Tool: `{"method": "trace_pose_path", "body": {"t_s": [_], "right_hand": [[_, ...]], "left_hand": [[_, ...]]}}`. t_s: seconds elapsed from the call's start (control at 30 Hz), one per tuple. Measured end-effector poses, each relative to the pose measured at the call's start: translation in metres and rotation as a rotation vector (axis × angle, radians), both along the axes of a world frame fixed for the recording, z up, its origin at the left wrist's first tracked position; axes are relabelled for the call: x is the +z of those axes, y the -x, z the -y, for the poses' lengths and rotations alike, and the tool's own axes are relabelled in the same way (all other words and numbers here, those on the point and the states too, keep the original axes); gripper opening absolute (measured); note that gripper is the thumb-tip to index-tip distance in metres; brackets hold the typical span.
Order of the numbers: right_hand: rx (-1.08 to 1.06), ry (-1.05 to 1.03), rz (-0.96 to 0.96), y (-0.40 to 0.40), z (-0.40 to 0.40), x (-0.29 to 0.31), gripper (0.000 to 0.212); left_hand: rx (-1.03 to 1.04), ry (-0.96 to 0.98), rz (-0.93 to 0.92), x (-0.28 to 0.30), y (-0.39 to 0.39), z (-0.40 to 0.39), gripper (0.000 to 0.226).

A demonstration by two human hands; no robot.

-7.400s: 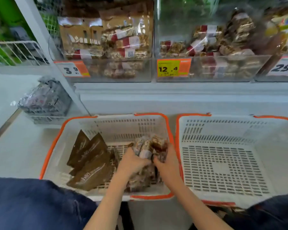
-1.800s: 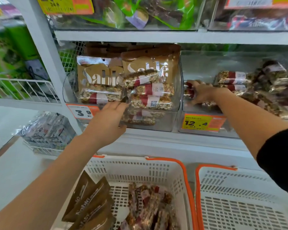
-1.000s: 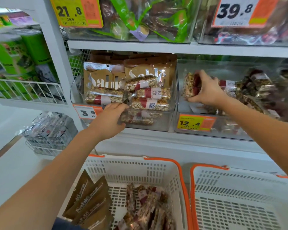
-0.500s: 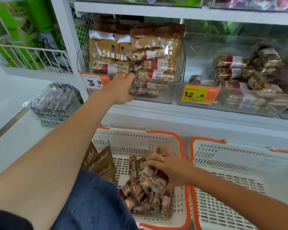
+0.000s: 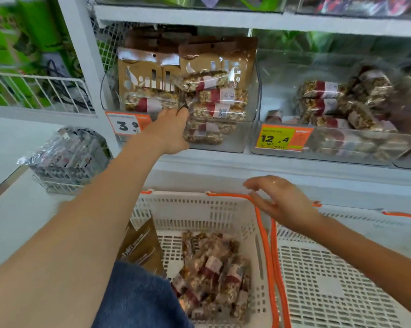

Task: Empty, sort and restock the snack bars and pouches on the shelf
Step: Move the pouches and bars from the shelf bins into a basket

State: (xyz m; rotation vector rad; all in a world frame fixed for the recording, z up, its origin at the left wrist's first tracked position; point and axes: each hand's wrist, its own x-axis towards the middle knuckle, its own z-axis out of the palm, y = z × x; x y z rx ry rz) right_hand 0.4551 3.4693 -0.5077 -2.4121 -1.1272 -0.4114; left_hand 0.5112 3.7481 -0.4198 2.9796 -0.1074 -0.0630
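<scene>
My left hand (image 5: 169,131) is hooked over the front wall of the left clear shelf bin (image 5: 253,95), fingers closed on its rim. That bin holds brown pouches (image 5: 214,60) at the back and nut bars (image 5: 220,110) in front. My right hand (image 5: 279,202) hovers open and empty over the orange rims where the two baskets meet. The left basket (image 5: 192,214) holds a heap of nut bars (image 5: 214,268) and a few brown pouches (image 5: 140,247). The right basket (image 5: 401,215) holds nothing. More nut bars (image 5: 323,102) lie in the right clear bin (image 5: 356,143).
Orange price tags reading 3.9 (image 5: 126,125) and 12.4 (image 5: 280,138) hang on the bin fronts. A wire tray of silver packets (image 5: 67,157) stands low at the left. Above it is a wire shelf (image 5: 38,91) with green packs. My knee in blue jeans (image 5: 138,299) overlaps the left basket.
My right hand took bars from the right bin, dropped them onto the heap in the left basket, and has now risen empty to the basket rim. My left hand stayed on the bin.
</scene>
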Motion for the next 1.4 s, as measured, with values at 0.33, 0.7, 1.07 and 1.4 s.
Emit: {"method": "trace_pose_path", "body": {"t_s": [0.33, 0.7, 1.07, 1.4], "right_hand": [[-0.598, 0.19, -0.458, -0.141, 0.091, 0.14, 0.043], [-0.63, 1.063, -0.838, -0.203, 0.084, 0.128, 0.154], [-0.638, 0.782, -0.813, -0.186, 0.118, 0.12, 0.122], [-0.61, 0.674, -0.809, -0.185, 0.126, 0.107, 0.123]], "left_hand": [[0.041, -0.031, -0.004, 0.001, 0.003, 0.008, 0.045], [0.088, -0.096, -0.01, -0.006, -0.003, 0.014, 0.055], [0.086, -0.084, -0.006, -0.009, -0.005, 0.014, 0.055], [0.079, -0.105, -0.002, -0.009, -0.004, 0.013, 0.06]]}}
